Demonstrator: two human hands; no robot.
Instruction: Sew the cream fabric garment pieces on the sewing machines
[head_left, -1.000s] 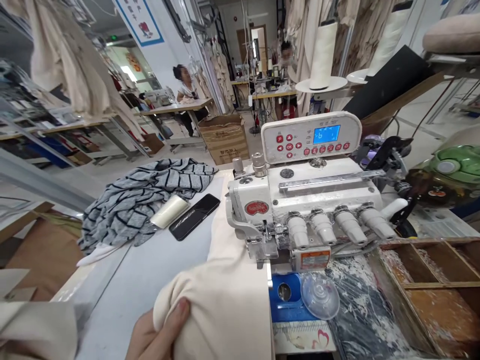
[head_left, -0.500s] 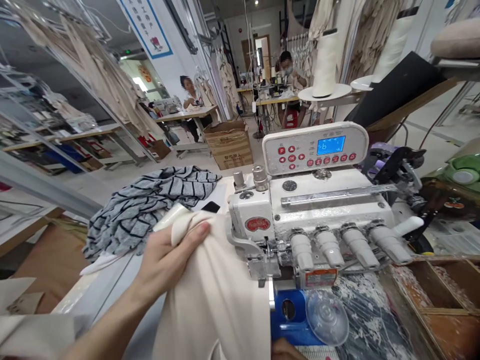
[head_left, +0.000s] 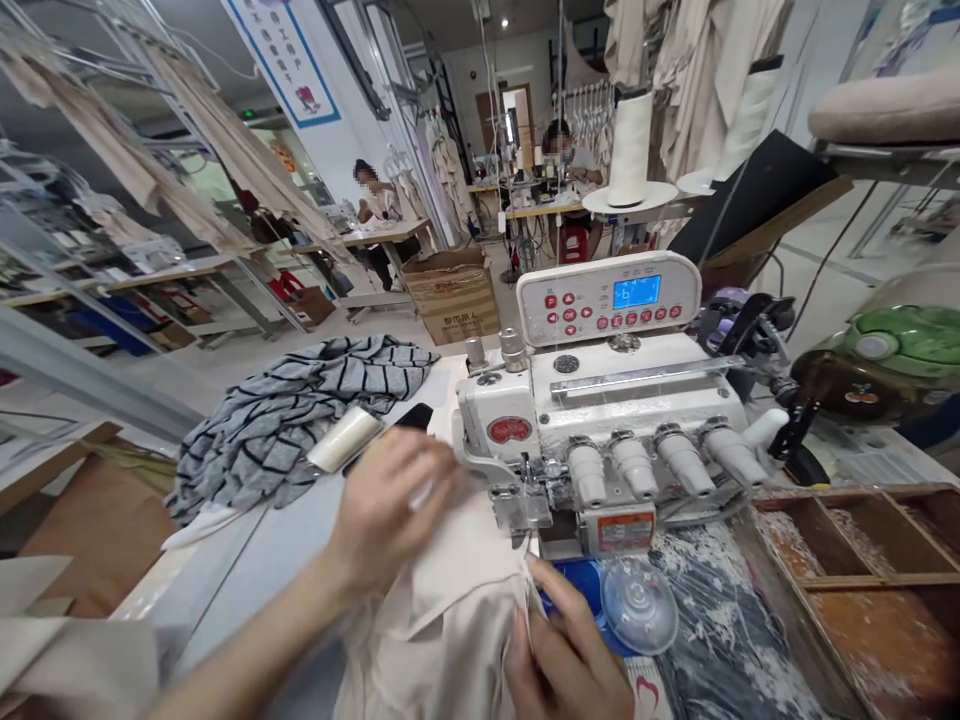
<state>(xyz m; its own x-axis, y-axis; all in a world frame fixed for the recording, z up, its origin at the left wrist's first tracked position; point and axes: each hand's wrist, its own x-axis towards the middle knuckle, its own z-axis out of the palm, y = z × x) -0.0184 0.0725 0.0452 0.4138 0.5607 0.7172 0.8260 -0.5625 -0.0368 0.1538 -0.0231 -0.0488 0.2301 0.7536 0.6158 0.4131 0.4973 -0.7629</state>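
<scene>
Cream fabric hangs over the table's front edge, its upper end at the presser foot of a white overlock sewing machine. My right hand pinches the fabric's right edge between thumb and index finger, just below the foot. Over the fabric's upper left part is my left hand, smeared by motion. Its fingers are bent, and whether they grip the cloth I cannot make out. A cream thread spool lies just behind the left hand, partly over a dark flat object.
Grey striped cloth is heaped at the left of the table. Right of the machine sits a wooden tray with lint in its compartments. A clear round dish lies below the machine. Two people sit at tables farther back, beyond a cardboard box.
My left hand has let the raised fold down and moved right, toward the machine. My right hand has come up into view onto the fabric's edge. The thread spool is now more exposed.
</scene>
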